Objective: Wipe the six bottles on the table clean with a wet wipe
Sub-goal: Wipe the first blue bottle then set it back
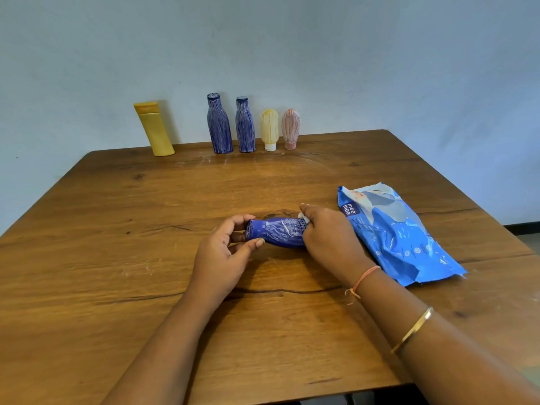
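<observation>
Because the big brown wooden table (117, 287) fills most of the view, everything else is on it or over it. Near its right edge lies a shiny blue plastic pack of wet wipes (400, 238), flat on the wood.

The left hand (222, 258) and the right hand (330, 241) meet over the middle of the table. Along the far edge stand five bottles in a row. A tall flat yellow plastic bottle (155, 130) is nearest the far left corner and tilts to the left. Next come two dark blue scribbled bottles (219, 127), upright, caps up, just beside each other.

Between the hands is a dark blue plastic bottle with white scribble lines (277, 232). It lies on its side, its long way running left to right. Its cap points at the left edge and its bottom points toward the pack. The left hand pinches the cap end with thumb and curled fingers. The right hand wraps round the bottom end. It is hard to tell if this bottle touches the table.

Last in the far row are a pale yellow tube (269, 128) and a pink tube (290, 127), both standing cap down. A small white wet wipe (304, 217) peeks out from under the right hand's fingers, against the bottle.
</observation>
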`<move>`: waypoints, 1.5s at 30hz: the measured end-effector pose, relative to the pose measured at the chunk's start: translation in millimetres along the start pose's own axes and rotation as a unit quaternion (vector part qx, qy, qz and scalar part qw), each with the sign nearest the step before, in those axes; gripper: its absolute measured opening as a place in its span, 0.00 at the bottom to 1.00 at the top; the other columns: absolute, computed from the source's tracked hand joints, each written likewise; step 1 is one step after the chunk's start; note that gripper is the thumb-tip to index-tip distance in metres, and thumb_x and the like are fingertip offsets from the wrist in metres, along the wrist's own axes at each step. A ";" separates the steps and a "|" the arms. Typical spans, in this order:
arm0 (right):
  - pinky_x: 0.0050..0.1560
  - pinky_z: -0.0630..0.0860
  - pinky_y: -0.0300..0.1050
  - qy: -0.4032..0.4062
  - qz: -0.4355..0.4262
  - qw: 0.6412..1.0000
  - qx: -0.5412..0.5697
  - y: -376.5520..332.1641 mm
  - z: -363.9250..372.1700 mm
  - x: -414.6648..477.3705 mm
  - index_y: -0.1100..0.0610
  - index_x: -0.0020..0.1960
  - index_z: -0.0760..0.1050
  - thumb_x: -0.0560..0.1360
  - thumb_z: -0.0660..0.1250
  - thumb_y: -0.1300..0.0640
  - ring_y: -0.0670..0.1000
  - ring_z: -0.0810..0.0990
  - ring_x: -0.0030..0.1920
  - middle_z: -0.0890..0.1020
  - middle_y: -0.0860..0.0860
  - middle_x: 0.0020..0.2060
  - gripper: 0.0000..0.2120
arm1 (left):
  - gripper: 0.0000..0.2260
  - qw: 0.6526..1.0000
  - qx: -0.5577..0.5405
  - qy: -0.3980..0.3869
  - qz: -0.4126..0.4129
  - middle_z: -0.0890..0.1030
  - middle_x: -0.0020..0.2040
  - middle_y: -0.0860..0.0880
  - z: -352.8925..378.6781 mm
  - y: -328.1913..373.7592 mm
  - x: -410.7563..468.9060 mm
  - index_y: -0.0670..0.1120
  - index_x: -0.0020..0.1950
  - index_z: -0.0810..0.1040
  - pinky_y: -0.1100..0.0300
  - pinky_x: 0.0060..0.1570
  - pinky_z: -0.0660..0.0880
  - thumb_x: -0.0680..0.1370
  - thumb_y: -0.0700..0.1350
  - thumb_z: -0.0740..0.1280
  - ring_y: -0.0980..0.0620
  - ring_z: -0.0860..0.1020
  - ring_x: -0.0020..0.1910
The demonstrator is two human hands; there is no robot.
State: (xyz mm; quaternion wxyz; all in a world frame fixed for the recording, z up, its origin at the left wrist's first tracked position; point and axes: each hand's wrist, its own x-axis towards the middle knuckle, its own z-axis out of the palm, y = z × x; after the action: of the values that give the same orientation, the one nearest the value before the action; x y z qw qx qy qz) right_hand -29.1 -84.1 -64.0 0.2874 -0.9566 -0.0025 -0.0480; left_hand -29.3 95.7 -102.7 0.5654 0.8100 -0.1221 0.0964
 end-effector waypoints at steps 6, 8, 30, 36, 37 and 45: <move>0.73 0.46 0.41 -0.020 -0.104 0.994 -0.006 -43.6 14.7 -24.1 0.60 0.74 0.57 0.76 0.56 0.64 0.50 0.54 0.74 0.60 0.55 0.74 0.26 | 0.20 1.000 -0.015 0.007 0.011 0.81 0.49 0.55 2.9 2.9 -2.5 0.57 0.51 0.75 0.69 0.44 0.74 0.70 0.34 0.72 0.62 0.79 0.45; 0.73 0.43 0.41 -0.030 -0.142 0.989 -0.012 -55.4 21.7 -28.8 0.61 0.74 0.55 0.76 0.55 0.64 0.51 0.52 0.75 0.58 0.56 0.74 0.27 | 0.20 0.999 -0.009 0.010 0.029 0.82 0.46 0.57 3.9 2.9 -4.3 0.58 0.50 0.76 0.69 0.43 0.74 0.70 0.33 0.71 0.63 0.79 0.44; 0.72 0.41 0.39 -0.046 -0.163 0.985 -0.045 -41.5 15.1 -29.5 0.60 0.75 0.51 0.77 0.54 0.63 0.50 0.48 0.75 0.54 0.55 0.75 0.27 | 0.22 0.998 -0.060 0.012 0.026 0.80 0.49 0.53 10.5 3.7 -6.3 0.54 0.51 0.74 0.70 0.44 0.75 0.70 0.28 0.70 0.63 0.79 0.45; 0.67 0.39 0.34 -0.036 -0.200 0.978 -0.041 -33.6 17.0 -26.0 0.60 0.75 0.54 0.77 0.54 0.63 0.49 0.51 0.75 0.57 0.55 0.75 0.27 | 0.27 0.995 -0.100 0.014 0.018 0.80 0.47 0.47 8.9 1.8 -5.4 0.54 0.56 0.68 0.66 0.43 0.77 0.67 0.29 0.72 0.55 0.80 0.44; 0.68 0.40 0.34 -0.042 -0.183 0.981 -0.041 -26.5 14.1 -22.4 0.58 0.75 0.53 0.77 0.55 0.63 0.48 0.51 0.75 0.56 0.53 0.75 0.27 | 0.28 0.996 -0.092 0.011 0.019 0.80 0.46 0.46 9.0 1.4 -5.0 0.55 0.56 0.68 0.65 0.43 0.78 0.67 0.30 0.73 0.55 0.80 0.43; 0.72 0.54 0.44 -0.017 -0.019 0.999 -0.027 17.6 -3.3 11.1 0.60 0.73 0.60 0.76 0.55 0.67 0.50 0.59 0.73 0.63 0.54 0.72 0.25 | 0.19 0.999 -0.052 0.009 -0.008 0.80 0.49 0.52 7.9 -0.1 -3.5 0.56 0.49 0.75 0.65 0.42 0.76 0.69 0.35 0.74 0.57 0.79 0.44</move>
State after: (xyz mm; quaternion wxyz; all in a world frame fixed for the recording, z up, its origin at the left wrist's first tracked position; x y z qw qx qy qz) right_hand -17.8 -100.9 -69.9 0.2605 -0.9644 -0.0239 -0.0373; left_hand -32.5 88.6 -106.6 0.6089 0.7793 -0.1152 0.0930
